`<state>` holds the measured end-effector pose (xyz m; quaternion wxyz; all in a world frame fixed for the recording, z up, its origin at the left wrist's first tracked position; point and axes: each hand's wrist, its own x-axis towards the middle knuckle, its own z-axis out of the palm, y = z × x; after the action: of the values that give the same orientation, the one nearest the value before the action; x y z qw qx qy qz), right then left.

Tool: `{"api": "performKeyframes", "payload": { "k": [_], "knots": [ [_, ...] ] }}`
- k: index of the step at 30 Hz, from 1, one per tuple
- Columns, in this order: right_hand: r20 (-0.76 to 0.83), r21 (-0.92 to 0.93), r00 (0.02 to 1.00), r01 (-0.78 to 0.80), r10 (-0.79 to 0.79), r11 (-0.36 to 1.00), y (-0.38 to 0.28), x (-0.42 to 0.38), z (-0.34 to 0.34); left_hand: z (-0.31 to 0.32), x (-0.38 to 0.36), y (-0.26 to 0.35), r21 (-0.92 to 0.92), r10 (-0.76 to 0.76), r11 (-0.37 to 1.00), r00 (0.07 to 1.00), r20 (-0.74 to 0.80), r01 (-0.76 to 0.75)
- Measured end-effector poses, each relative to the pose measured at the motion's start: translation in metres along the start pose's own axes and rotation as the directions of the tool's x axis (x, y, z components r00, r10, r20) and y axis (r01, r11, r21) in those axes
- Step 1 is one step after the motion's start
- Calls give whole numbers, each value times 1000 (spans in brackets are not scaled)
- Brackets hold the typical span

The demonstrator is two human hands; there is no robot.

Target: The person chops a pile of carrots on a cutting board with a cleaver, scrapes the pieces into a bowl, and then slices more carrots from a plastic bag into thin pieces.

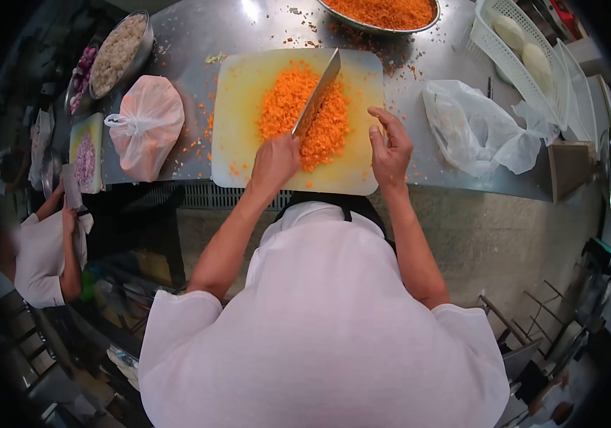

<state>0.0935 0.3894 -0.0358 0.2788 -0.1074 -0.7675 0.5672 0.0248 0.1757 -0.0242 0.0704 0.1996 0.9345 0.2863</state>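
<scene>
My left hand [277, 160] is closed around the handle of a broad-bladed kitchen knife [318, 93]. The blade slants up and to the right across a heap of finely chopped carrot [288, 100]. Under the heap lies a yellow-stained white cutting board [233, 107], with loose bits scattered over it. At the board's right edge, my right hand [391, 153] is held with its fingers apart and nothing in it. The knife's handle is mostly hidden by my fingers.
A bowl of chopped carrot [384, 28] stands at the back. Left are a tied plastic bag [147, 128] and a bowl of pale chopped food [120, 53]; right, a crumpled plastic bag [473, 132] and white basket [526, 71]. Another person [49, 250] holds a cleaver at far left.
</scene>
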Motion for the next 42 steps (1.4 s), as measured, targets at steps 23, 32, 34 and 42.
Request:
{"api": "performKeyframes", "payload": {
  "k": [23, 32, 34, 42],
  "knots": [
    [-71, -36, 993, 88, -91, 995, 1, 4, -1, -19, -4, 15, -5, -25, 1000, 999, -21, 25],
    [-68, -30, 995, 74, -75, 997, 1, 4, -1, -18, -5, 14, 19, -15, 1000, 999, -47, 16],
    [-91, -22, 993, 70, -72, 997, 2, 3, -1, -6, 1, 1, 34, -33, 999, 999, -24, 34],
    [-89, -16, 994, 57, -59, 998, 3, 4, -7, -40, -7, 15, 36, -146, 988, 985, -92, 150]
  ]
}}
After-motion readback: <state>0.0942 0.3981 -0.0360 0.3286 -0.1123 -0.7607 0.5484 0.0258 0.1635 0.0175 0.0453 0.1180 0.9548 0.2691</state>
